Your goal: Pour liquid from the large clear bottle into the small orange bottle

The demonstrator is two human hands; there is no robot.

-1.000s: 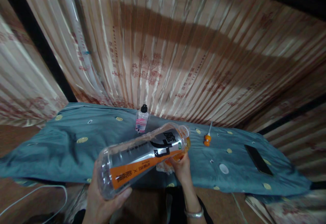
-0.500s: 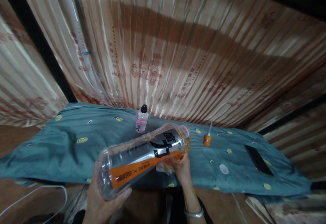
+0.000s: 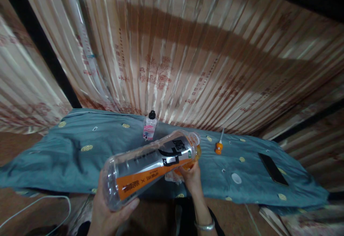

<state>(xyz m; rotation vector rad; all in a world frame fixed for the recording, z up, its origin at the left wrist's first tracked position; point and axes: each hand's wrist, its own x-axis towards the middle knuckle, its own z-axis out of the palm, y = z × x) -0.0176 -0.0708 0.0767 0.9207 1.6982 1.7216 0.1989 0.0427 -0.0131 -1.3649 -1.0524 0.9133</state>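
Our left hand (image 3: 107,211) cups the base of the big clear bottle (image 3: 150,166), tilted over the cloth-covered worktop (image 3: 67,157); our right hand (image 3: 192,178) grips its neck end, steadying it.

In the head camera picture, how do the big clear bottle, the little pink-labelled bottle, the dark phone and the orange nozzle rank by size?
1. big clear bottle, though it is nearest the camera
2. dark phone
3. little pink-labelled bottle; close to the phone, so unsure
4. orange nozzle
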